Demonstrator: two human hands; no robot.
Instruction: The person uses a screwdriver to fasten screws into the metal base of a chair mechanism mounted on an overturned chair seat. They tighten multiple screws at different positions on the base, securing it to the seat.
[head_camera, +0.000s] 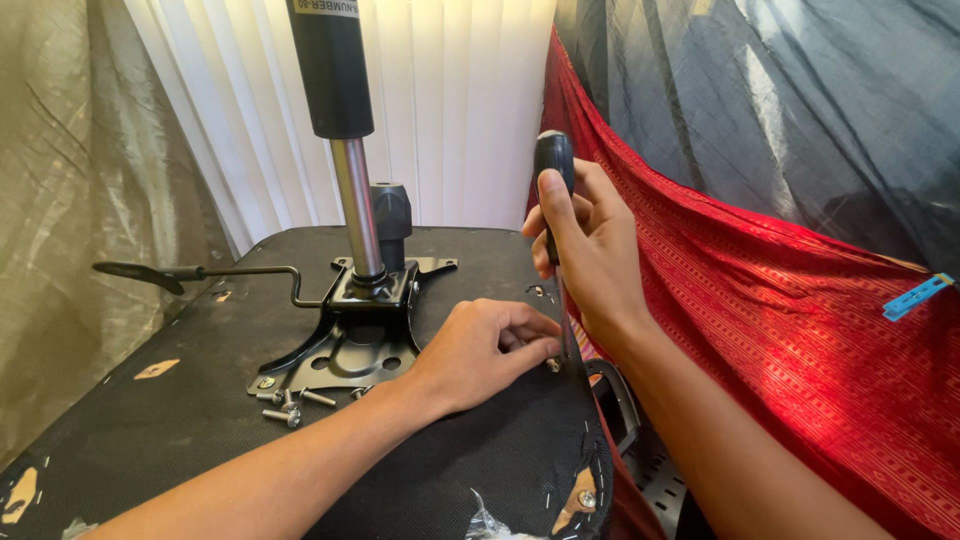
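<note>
An upturned office chair seat (180, 430) covered in black fabric lies before me. My right hand (585, 245) grips the black handle of a screwdriver (553, 160) held upright, its shaft running down to a screw (551, 365) near the seat's right edge. My left hand (485, 345) rests on the seat with its fingertips pinched around that screw at the screwdriver tip. A black metal tilt mechanism plate (345, 345) is mounted at the seat's middle, with a chrome gas cylinder (355, 205) rising from it.
Several loose bolts (285, 403) lie on the seat by the plate's front corner. A black lever (190, 272) sticks out left from the mechanism. Red patterned cloth (760, 310) hangs at the right, white vertical blinds (440, 100) behind. A black armrest bracket (620, 400) shows below the seat edge.
</note>
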